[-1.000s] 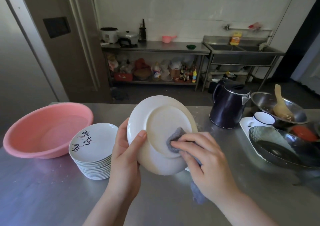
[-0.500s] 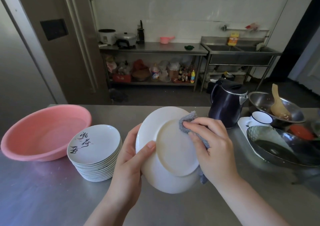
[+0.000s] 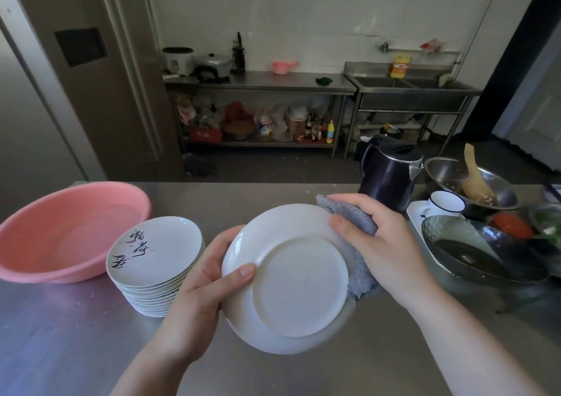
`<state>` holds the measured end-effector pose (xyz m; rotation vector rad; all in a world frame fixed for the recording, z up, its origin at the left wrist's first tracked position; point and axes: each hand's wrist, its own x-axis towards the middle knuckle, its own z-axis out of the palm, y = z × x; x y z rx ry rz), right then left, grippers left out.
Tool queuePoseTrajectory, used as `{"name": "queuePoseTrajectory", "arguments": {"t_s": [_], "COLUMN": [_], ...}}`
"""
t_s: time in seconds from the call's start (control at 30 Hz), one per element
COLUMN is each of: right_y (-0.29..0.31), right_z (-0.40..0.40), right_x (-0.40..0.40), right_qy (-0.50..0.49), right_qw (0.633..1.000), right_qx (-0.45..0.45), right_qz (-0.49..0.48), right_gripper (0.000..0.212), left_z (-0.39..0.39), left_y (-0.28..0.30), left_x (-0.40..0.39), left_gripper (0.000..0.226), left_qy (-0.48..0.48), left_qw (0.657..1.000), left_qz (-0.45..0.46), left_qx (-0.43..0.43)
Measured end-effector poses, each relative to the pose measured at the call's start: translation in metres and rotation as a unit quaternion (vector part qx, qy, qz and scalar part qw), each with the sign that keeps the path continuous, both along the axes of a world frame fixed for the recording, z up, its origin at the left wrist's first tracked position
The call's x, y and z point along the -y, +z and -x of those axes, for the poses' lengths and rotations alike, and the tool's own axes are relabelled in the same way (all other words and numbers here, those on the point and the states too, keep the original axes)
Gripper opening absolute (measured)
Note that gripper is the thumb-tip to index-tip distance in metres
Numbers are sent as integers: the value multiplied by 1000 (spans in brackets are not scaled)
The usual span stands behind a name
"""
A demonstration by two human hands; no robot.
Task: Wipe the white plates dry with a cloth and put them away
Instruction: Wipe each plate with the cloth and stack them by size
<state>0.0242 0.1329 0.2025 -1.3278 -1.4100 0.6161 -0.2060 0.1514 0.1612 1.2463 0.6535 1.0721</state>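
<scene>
Both hands hold one white plate [image 3: 291,277] up over the worktop [image 3: 76,344], with its bottom side facing us. The left hand [image 3: 197,292] has a closed grip on the plate's left edge: the thumb lies on the bottom side and the fingers curl round behind, where they are hidden. The right hand [image 3: 382,243] has a closed grip on a grey cloth [image 3: 358,222] and presses it on the plate's upper right edge. Part of the cloth hangs down behind the plate and is hidden. The plate's top side cannot be seen.

Just left of the left hand stands a stack of plates [image 3: 154,265] on the worktop. The top one has dark brush writing on it, but it is too hard to read. A pink basin [image 3: 63,231] sits left of the stack, touching it or nearly so; its left side is cut off.

Near the right hand, behind it, stands a dark kettle [image 3: 391,177], partly hidden by the fingers. Further right are a white cup [image 3: 446,204], a metal bowl [image 3: 498,189] with a wooden spoon [image 3: 473,177] in it, and a dark glass bowl [image 3: 479,250]. Things at the right edge are cut off and blurry.

Bare worktop lies in front of the stack and under the arms.

Far back, a yellow bottle [image 3: 400,66] stands by the sink [image 3: 409,84]; its label is too small to read.
</scene>
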Motion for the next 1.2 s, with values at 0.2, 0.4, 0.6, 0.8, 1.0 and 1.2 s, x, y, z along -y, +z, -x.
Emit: {"name": "queuePoseTrajectory", "arguments": {"t_s": [0.2, 0.4, 0.6, 0.8, 1.0, 1.2], "right_y": [-1, -9, -14, -15, -19, -32], "right_z": [-15, -20, -19, -16, -16, -17], "right_x": [2, 3, 1, 3, 6, 10], "right_qy": [96, 123, 91, 62, 88, 100], "right_qw": [983, 972, 981, 992, 996, 993], "right_qx": [-84, -154, -142, -96, 18, 54], "right_qz": [131, 131, 93, 46, 18, 18], "right_gripper": [17, 24, 28, 19, 19, 21], "left_z": [9, 13, 6, 4, -12, -20], "left_y": [4, 12, 11, 8, 12, 3], "left_x": [-7, -15, -20, -18, -14, -18], "left_gripper": [38, 34, 36, 43, 67, 61], "left_qy": [-39, -81, 37, 59, 40, 64], "left_qw": [996, 984, 943, 961, 967, 965], "left_qz": [-27, -34, -92, 61, 170, 245], "left_qx": [-72, -154, -317, -261, -183, -73]}}
